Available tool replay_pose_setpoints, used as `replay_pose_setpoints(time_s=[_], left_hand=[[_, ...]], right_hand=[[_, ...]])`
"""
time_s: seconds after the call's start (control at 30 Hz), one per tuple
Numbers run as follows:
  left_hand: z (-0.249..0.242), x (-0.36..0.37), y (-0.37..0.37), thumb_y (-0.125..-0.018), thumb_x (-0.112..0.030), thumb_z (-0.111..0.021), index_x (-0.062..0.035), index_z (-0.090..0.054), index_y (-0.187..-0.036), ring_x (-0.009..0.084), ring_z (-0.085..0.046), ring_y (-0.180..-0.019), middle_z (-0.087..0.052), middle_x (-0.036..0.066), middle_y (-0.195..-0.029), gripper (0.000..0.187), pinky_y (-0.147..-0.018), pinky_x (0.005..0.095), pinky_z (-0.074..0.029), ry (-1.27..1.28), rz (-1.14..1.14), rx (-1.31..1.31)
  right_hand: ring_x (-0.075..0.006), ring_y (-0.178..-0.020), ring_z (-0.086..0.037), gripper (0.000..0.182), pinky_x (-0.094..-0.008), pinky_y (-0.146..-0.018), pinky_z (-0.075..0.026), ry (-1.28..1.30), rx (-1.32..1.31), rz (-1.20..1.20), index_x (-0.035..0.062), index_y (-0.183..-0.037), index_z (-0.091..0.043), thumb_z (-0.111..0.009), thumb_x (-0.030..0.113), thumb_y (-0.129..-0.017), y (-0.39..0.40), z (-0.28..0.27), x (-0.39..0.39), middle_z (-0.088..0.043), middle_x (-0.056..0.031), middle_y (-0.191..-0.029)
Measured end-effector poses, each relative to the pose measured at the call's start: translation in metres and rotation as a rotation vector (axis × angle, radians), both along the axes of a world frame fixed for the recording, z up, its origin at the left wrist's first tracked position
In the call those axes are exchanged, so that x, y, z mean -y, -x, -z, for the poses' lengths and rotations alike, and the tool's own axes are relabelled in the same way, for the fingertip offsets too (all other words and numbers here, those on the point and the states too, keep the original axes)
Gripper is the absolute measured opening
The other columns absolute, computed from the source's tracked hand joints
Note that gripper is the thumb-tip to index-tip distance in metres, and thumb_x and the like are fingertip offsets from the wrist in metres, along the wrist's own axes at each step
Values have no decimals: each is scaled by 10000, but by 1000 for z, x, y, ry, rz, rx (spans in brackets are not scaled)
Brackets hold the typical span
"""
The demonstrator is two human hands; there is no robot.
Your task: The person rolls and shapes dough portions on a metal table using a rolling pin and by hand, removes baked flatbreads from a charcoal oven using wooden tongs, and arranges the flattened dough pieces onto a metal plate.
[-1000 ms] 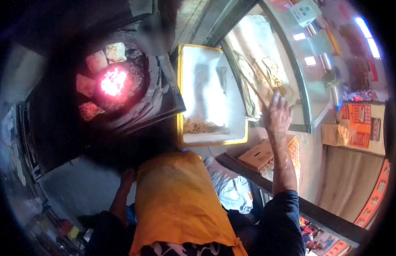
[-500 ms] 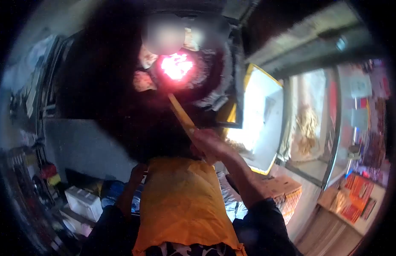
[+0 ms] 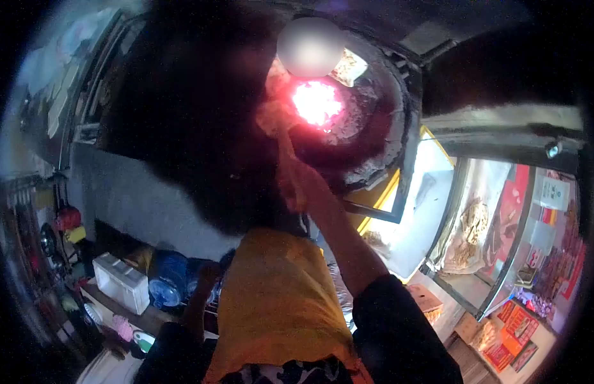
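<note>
My right hand [image 3: 295, 191] is wrapped round a wooden stick [image 3: 286, 146] and reaches forward over the dark opening of a round oven. The stick's far end meets or overlaps a pale flatbread [image 3: 271, 118]; dimness hides the exact contact. Another browned flatbread [image 3: 352, 68] lies to the right of a blurred bright patch. Between them glows a bright pink-white fire [image 3: 317, 104]. Down by my left side hangs my left hand [image 3: 208, 274], dark and small, its fingers not clear. An orange-yellow apron [image 3: 277, 301] covers my front.
The oven's rough rim [image 3: 380, 166] curves round on the right. Beyond it stand a bright yellow-edged case [image 3: 415, 217] and a glass case with flatbreads [image 3: 473, 224]. Lower left are a white box [image 3: 121, 281] and a blue water bottle [image 3: 167, 281].
My right hand has moved forward, bringing the stick to the flatbread at the fire's left. My view has shifted, so the oven sits further right. My left hand appears slightly lower.
</note>
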State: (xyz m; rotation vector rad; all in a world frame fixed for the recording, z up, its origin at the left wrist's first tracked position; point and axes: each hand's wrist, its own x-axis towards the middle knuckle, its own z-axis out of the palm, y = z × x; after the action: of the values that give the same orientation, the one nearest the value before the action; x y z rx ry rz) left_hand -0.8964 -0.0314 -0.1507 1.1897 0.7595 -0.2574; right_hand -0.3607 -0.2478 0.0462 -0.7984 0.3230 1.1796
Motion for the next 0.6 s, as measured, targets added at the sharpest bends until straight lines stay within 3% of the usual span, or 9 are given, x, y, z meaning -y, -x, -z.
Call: replay_pose_setpoints(time_s=[0.07, 0.17, 0.23, 0.3, 0.33, 0.37, 0.4, 0.5, 0.6], left_hand=[[25, -6, -9, -981, -203, -588, -123, -586, -1330, 296, -628, -1138, -630, 115, -1285, 358, -889, 468, -522, 342, -151, 19], [-53, 15, -112, -956, -272, -661, -103, -631, -1232, 246, -687, -871, -685, 84, -1044, 325, -684, 412, -544, -117, 75, -220], [-71, 21, -150, -978, -317, -618, -117, -614, -1208, 198, -670, -840, -670, 51, -1033, 304, -663, 359, -510, -36, 117, -303], [-63, 30, -172, -1001, -362, -574, -132, -597, -1184, 149, -653, -809, -655, 18, -1022, 296, -642, 306, -476, 36, 157, -397], [-54, 29, -179, -996, -369, -576, -135, -600, -1174, 146, -652, -810, -658, 21, -1006, 295, -644, 296, -469, 93, 171, -405], [-46, 31, -186, -991, -376, -577, -139, -603, -1163, 143, -651, -812, -661, 24, -990, 294, -646, 285, -461, 147, 180, -417], [-65, 55, -205, -987, -388, -576, -145, -603, -1155, 146, -650, -803, -665, 21, -977, 297, -649, 296, -460, -146, 328, -446], [-89, 86, -235, -981, -395, -573, -134, -602, -1157, 161, -655, -808, -671, 31, -992, 316, -675, 324, -480, -197, 389, -481], [-103, 103, -251, -976, -428, -564, -116, -606, -1146, 180, -663, -818, -677, 46, -1018, 358, -710, 354, -492, -275, 477, -388]], right_hand=[[-164, -622, -623, 312, -324, -513, -517, 45, 8, 84, 81, -1037, -648, -629, 386, -973, 26, -13, 25, -649, -33, -793], [-149, -617, -618, 272, -305, -529, -518, 228, 199, 159, 55, -1061, -659, -634, 313, -981, 65, -36, 83, -654, -30, -792], [-142, -627, -620, 253, -289, -539, -518, 399, 379, 179, 45, -1077, -661, -635, 278, -983, 85, -61, 132, -658, -31, -805], [-104, -671, -559, 267, -311, -589, -481, 527, 305, 227, 40, -1119, -632, -615, 266, -980, 103, -93, 187, -611, -1, -791], [-131, -680, -631, 250, -278, -600, -536, 404, 260, 415, 46, -1110, -663, -689, 232, -945, 127, -46, 231, -680, -39, -834], [-140, -684, -638, 233, -291, -603, -545, 631, 113, 524, 48, -1100, -666, -704, 199, -926, 131, -61, 250, -690, -46, -838], [-143, -698, -631, 190, -303, -610, -510, 601, 207, 496, 42, -973, -654, -637, 230, -946, 120, -95, 278, -665, -66, -803], [-177, -719, -630, 384, -314, -692, -509, 831, 365, 648, 46, -974, -648, -508, 402, -997, 86, -117, 351, -659, -87, -802], [-163, -723, -616, 466, -315, -668, -509, 751, 174, 725, 14, -1067, -615, -483, 457, -1008, 65, -109, 383, -627, -85, -794]])
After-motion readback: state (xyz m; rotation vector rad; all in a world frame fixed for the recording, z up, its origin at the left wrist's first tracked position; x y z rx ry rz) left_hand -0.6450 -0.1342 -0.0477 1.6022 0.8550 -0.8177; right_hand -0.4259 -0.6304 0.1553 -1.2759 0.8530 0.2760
